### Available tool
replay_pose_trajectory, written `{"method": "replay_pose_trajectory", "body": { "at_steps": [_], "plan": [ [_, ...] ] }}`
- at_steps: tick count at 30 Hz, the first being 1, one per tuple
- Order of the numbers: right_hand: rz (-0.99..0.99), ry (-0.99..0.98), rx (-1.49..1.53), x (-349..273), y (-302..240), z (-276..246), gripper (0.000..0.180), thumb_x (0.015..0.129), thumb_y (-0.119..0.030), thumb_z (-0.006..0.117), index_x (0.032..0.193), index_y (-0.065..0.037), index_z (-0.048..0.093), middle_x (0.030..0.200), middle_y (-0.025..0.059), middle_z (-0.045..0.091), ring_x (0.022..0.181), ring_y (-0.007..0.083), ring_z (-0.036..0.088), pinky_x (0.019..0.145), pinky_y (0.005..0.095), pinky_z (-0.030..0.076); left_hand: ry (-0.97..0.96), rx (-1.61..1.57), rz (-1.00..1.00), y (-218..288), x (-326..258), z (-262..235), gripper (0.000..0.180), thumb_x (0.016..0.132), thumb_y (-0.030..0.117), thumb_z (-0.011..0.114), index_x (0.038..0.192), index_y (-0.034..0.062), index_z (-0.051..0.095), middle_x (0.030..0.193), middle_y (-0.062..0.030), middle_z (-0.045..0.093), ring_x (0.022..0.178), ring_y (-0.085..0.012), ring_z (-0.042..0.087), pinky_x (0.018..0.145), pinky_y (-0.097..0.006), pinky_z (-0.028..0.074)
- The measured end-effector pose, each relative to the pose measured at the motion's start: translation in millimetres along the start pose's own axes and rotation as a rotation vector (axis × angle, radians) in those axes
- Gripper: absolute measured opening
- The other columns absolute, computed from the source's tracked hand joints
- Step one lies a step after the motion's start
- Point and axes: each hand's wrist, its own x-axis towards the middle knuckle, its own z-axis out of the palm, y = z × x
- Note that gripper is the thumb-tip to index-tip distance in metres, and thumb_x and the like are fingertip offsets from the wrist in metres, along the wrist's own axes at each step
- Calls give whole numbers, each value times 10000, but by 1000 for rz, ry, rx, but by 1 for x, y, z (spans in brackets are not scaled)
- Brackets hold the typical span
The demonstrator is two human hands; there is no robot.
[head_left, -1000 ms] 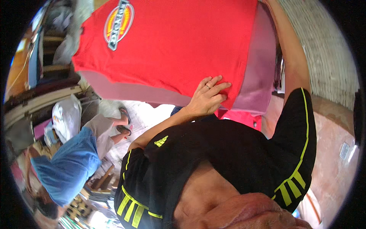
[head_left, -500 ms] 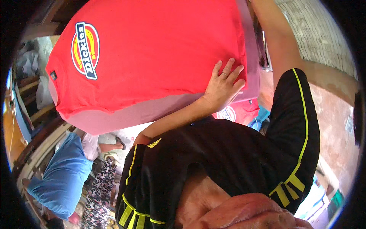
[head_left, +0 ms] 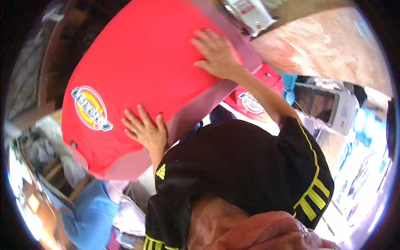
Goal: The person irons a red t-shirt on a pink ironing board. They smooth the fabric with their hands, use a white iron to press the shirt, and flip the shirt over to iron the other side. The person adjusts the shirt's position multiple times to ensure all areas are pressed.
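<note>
Fingers of the left hand (head_left: pixel 145 132) lie spread and flat on the red shirt (head_left: pixel 141 79), gripping nothing; a ring shows on one of them. The fingers of the right hand (head_left: pixel 216 54) are also open and pressed flat on the same cloth, farther off and to the right, near its upper edge. The red shirt is stretched smooth over a pink board (head_left: pixel 196 109), which tilts from lower left to upper right across the middle and left of the view; the board's pale edge shows below and to the right of the cloth. A round yellow and red badge (head_left: pixel 91 108) sits on the shirt's left part, left of the left hand. Just right of the board lies another red garment (head_left: pixel 254 98) with a similar badge. Nearer, the person's black shirt with yellow stripes (head_left: pixel 246 166) fills the lower middle. At lower left, below the board, lies blue cloth (head_left: pixel 89 216)
</note>
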Motion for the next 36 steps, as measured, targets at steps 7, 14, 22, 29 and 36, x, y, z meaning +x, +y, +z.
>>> {"method": "replay_pose_trajectory", "body": {
  "at_steps": [7, 14, 22, 29, 36],
  "plan": [
    [39, 66, -187, -17, 6, 0, 670, 946, -506, 582, 1496, -152, 435, 1581, 92, 369, 1449, 339, 339, 1150, 547, 313, 32, -157, -87, -77, -19, -20, 697, 913, 495, 619, 1504, 174, 436, 1628, -208, 200, 1500, -469, 125, 1151, -647, 123],
    [32, 61, -269, -34, 25, 19, 632, 991, -482, 526, 1539, -209, 371, 1620, 37, 300, 1469, 330, 304, 1119, 598, 316, 426, -14, -695, -246, -39, 3, 671, 963, 472, 576, 1477, 66, 426, 1565, -264, 276, 1439, -486, 243, 1095, -652, 252],
    [-7, 86, -220, -29, 35, 19, 590, 1003, -431, 519, 1523, -179, 401, 1606, 56, 330, 1455, 364, 315, 1144, 563, 291, 339, -633, -777, -348, -32, 17, 516, 811, 474, 795, 973, -5, 691, 806, -120, 709, 728, -237, 671, 682, -387, 519],
    [-15, 85, -225, -28, 33, 20, 574, 1010, -386, 516, 1520, -153, 396, 1604, 82, 322, 1448, 380, 313, 1133, 560, 301, 164, -401, -805, -358, -28, -8, 517, 869, 494, 727, 812, -17, 679, 708, -141, 694, 687, -271, 681, 635, -422, 510],
    [12, 39, -204, -25, 17, 17, 584, 999, -376, 533, 1516, -143, 394, 1599, 88, 327, 1453, 380, 305, 1153, 555, 278, 333, 93, -709, -355, -7, 0, 497, 897, 557, 629, 1139, 125, 661, 1118, -168, 647, 1034, -397, 626, 867, -549, 479]
  ]
}}
